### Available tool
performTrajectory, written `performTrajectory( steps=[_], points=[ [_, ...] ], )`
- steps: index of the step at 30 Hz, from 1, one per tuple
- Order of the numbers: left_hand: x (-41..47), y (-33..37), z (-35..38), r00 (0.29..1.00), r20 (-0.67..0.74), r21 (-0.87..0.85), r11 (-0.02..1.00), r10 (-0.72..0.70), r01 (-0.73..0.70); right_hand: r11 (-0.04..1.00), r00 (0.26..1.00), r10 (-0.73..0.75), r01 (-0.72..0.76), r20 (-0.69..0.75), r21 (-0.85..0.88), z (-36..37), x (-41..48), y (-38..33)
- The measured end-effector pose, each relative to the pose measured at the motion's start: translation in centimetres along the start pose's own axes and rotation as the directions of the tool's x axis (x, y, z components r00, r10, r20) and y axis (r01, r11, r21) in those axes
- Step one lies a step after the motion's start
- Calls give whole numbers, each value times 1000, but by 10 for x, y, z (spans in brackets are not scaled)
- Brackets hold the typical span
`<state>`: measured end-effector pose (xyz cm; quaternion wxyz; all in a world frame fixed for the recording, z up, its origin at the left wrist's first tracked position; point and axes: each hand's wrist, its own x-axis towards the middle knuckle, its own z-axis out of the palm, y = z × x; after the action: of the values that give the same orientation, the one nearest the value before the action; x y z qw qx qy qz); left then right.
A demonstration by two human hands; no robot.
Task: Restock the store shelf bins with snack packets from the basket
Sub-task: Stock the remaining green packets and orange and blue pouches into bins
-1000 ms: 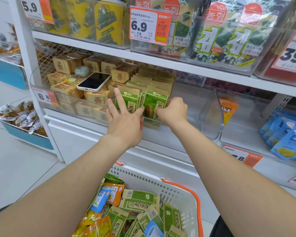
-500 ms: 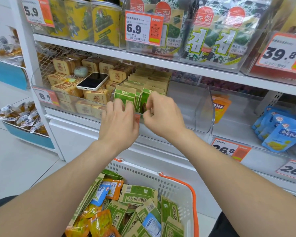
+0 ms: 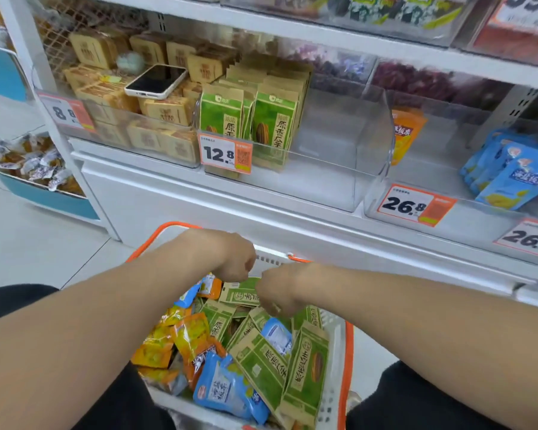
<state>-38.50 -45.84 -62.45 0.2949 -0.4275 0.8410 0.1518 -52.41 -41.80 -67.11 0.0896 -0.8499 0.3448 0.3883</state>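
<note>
A white basket with an orange rim (image 3: pixel 349 352) sits low in front of me, full of green, blue and orange-yellow snack packets. Both my hands are down inside it at its far end. My left hand (image 3: pixel 230 256) and my right hand (image 3: pixel 277 290) curl their fingers onto the two ends of one green packet (image 3: pixel 241 293) lying on the pile. On the shelf above, a clear bin (image 3: pixel 330 172) holds upright rows of the same green packets (image 3: pixel 272 125) in its left part. The bin's right part holds nothing.
A phone (image 3: pixel 156 80) lies on tan packets in the left bin. To the right, a bin holds an orange packet (image 3: pixel 406 131) and blue packets (image 3: pixel 510 172). Price tags (image 3: pixel 225 153) hang on the bin fronts. A blue tray of wrapped snacks (image 3: pixel 28 162) stands at floor left.
Both hands have come down from the green packets in the shelf bin into the basket and now curl around a green packet there. The view has tilted downward.
</note>
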Motion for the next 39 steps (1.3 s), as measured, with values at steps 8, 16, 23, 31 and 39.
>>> performTrajectory(
  steps=[8,16,23,31,39],
  points=[
    [28,36,11,995,64,131,988,76,-84,986,976,-102,125,195,-113,48,13,-22],
    [38,39,6,991,61,89,989,117,-122,989,971,-99,120,216,-85,62,11,-14],
    [28,30,-8,996,65,85,994,62,-67,977,990,-4,-26,141,211,17,3,4],
    [2,6,-34,994,-8,6,994,-110,110,741,973,207,-88,-101,666,-43,-32,44],
    [-15,-33,-54,933,-336,-375,927,-130,-6,664,923,326,-70,-204,744,-61,-61,72]
  ],
)
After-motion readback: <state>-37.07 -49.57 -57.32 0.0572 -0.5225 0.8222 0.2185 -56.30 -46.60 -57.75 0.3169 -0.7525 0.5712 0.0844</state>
